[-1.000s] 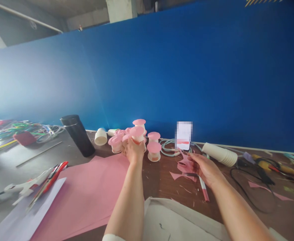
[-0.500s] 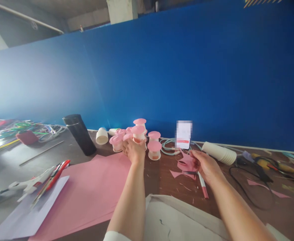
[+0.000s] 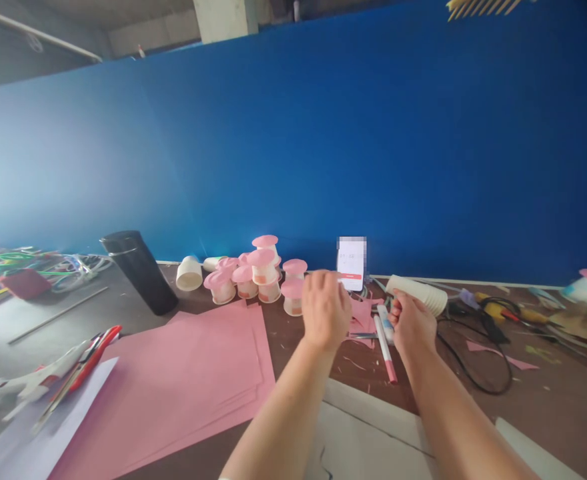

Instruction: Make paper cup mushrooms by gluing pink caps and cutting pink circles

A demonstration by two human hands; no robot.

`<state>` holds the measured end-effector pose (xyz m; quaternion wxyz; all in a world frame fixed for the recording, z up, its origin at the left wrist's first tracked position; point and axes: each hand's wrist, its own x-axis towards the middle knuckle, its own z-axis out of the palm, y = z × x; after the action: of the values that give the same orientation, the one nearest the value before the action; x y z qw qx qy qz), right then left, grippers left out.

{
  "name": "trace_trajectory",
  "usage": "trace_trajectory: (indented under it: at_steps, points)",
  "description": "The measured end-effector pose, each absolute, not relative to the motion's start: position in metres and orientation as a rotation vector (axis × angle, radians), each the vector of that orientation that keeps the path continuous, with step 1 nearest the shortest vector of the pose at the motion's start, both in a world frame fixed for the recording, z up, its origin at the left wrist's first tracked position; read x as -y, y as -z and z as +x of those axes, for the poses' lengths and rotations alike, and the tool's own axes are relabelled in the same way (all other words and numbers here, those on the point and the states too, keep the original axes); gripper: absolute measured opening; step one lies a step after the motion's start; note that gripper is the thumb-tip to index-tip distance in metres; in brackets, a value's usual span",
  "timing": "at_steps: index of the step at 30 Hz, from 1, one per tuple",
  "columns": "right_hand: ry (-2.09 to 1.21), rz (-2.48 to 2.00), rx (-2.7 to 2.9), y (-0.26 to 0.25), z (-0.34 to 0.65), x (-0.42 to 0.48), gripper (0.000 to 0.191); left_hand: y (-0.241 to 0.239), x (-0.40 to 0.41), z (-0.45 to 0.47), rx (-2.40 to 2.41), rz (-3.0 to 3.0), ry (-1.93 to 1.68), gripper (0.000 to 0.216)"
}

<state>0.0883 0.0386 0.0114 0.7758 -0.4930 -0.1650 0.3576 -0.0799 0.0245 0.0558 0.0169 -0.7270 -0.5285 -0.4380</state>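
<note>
My left hand [image 3: 326, 308] hovers above the table with its fingers curled in; what they hold, if anything, is hidden. Just right of it, my right hand [image 3: 413, 324] is closed around a small white tube with a blue band [image 3: 385, 323]. Between and below the hands lie pink paper scraps [image 3: 361, 315] and a pink marker [image 3: 386, 354]. A cluster of white cups with pink round tops [image 3: 259, 273] stands to the left of my left hand, apart from it. A phone [image 3: 351, 262] leans against the blue wall behind the hands.
Pink paper sheets [image 3: 198, 373] lie front left, with a white sheet [image 3: 48, 440], a glue gun [image 3: 28, 385] and red-handled scissors [image 3: 91, 350] beside them. A black bottle [image 3: 138, 270], a lying stack of paper cups [image 3: 416, 293], black cables [image 3: 478, 373] and a white board [image 3: 373, 440] are nearby.
My left hand has left the pink-topped cups and moved right, toward my right hand. My right hand has lifted a white tube off the scraps. The view has shifted right.
</note>
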Motion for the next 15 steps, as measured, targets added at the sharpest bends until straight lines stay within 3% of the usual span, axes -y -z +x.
trace_trajectory:
  at_steps: [6,15]
  points:
    - [-0.679,-1.101,0.329,0.001,0.095,-0.045,0.017,-0.015,-0.028,-0.058,1.788,-2.605,0.954,0.034]
    - [-0.655,-1.138,0.435,0.014,0.098,-0.049,0.023,-0.004,-0.028,-0.055,1.681,-2.797,0.644,0.038]
